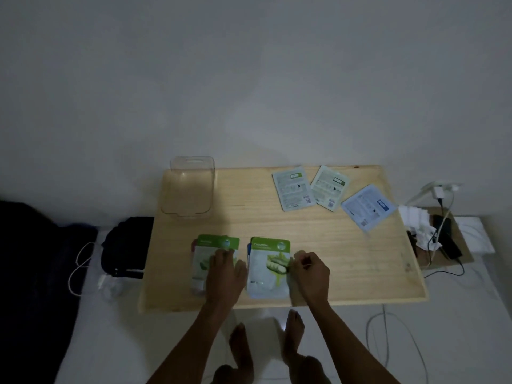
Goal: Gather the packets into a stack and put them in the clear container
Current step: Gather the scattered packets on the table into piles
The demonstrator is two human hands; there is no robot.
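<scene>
While both arms reach forward over the worktop (318,245), the left hand (225,273) lies flat on a green packet (206,259), fingers together, and the right hand (310,273) pinches the edge of the packet reading "Cucumber" (267,266). Both packets point lengthwise away from the person. Beyond them stands the clear container (191,187); 3 more packets (329,194) lie face down to its right.

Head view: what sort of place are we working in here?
Probably a room at home, not a workshop: a low wooden table on a pale tiled floor, bare feet beneath it, and chargers in a wall socket beside it.
</scene>
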